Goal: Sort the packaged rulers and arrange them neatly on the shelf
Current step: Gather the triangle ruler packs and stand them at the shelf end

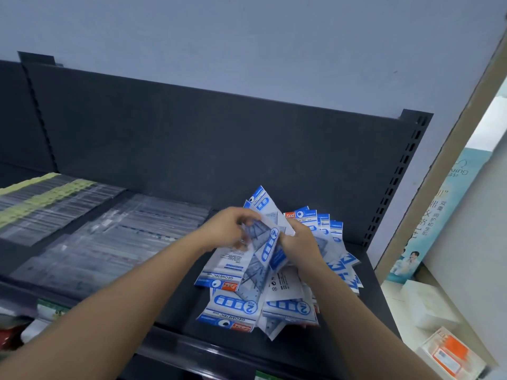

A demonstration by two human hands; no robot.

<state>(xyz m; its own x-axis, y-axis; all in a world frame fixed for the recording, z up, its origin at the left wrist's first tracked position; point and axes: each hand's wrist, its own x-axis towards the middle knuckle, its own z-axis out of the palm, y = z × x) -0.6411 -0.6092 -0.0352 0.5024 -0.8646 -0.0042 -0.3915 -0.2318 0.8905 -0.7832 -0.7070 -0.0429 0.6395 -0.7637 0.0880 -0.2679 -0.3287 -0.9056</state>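
Packaged rulers (238, 305), blue-and-white packets printed "GEOMETRIC" and "2 PCS", lie in a loose overlapping pile on the right part of a dark shelf (175, 316). Several face up and some face down, at mixed angles.

Above the pile, one packet (267, 242) is held tilted between both hands. The left hand (227, 229) pinches its upper left edge with curled fingers; motion blur hides the exact fingertip contact. The right hand (301, 242) grips the packet's right side, fingers curled round it and pressed together. Another packet (260, 201) rises behind the hands; which hand holds it cannot be told.

Just behind and right of the right hand, a fanned row of like packets (326, 223) overlaps toward the shelf's right end.

On the left part of the shelf lie flat rows of clear-wrapped rulers (109, 234), and farther left a batch with yellow-green headers (41, 201).

A dark back panel (219, 146) stands behind the shelf, with a slotted upright (406, 174) at its right end and a pale wall (247, 37) above.

At the far right are a printed poster (428, 215), white boxes (428, 305) and an orange-and-white box (450, 352).
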